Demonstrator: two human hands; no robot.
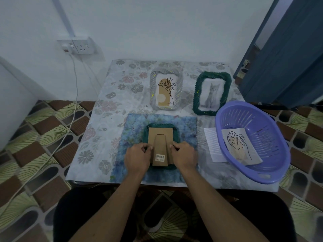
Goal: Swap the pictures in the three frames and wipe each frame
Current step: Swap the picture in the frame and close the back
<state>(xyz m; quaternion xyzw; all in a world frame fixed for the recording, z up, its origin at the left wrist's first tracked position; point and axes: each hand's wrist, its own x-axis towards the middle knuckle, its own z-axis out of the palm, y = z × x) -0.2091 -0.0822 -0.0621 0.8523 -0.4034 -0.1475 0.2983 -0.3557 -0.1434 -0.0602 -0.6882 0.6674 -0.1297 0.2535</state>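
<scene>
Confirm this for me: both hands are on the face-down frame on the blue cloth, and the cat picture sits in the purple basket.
Not quite. The head view shows a leaf drawing in the purple basket; the cat picture is in the green frame. Both hands, left and right, are on the face-down frame.

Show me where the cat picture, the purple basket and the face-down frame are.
cat picture (211, 95): head view, on the cat's body.
purple basket (272, 154): head view, on its slotted inner wall.
face-down frame (160, 135): head view, on its cardboard back.
</scene>
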